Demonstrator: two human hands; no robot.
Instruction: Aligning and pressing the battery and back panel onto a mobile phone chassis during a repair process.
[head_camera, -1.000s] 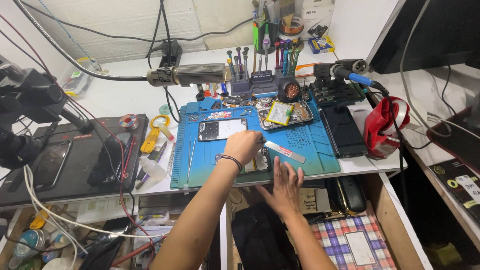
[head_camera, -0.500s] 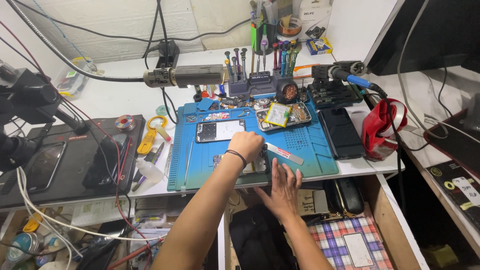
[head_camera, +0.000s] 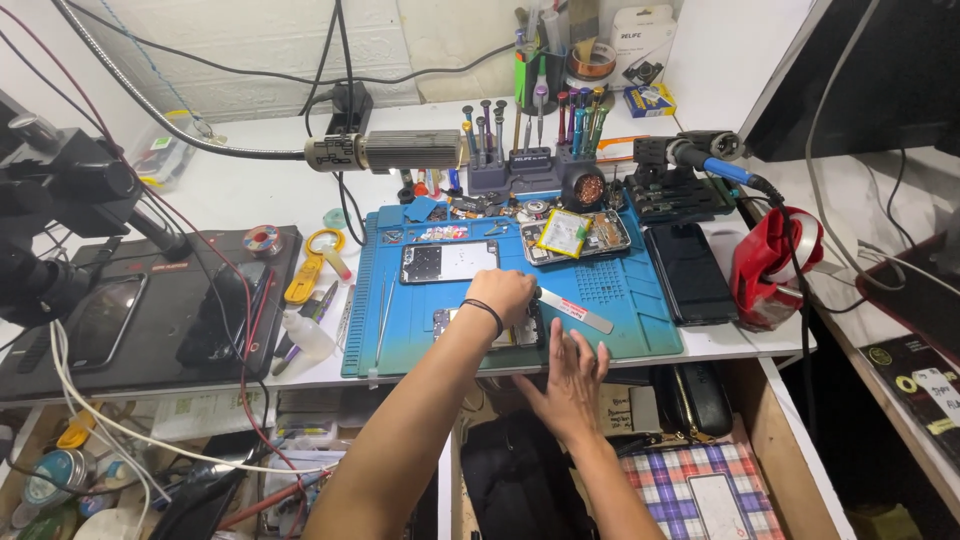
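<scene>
My left hand, a dark band on its wrist, rests closed over a small phone part near the front of the blue work mat. A flat metal pry tool sticks out to the right from under its fingers. My right hand is spread flat with fingers apart at the mat's front edge, just below that tool, holding nothing. An opened phone body lies on the mat beyond my left hand.
A black phone lies right of the mat beside a red pouch. A screwdriver rack, a tray of parts, a lamp head, a microscope, yellow tweezers and a small bottle stand around.
The view has shifted slightly. Both hands stay at the mat's front edge; my left hand has edged a little toward the pry tool.
</scene>
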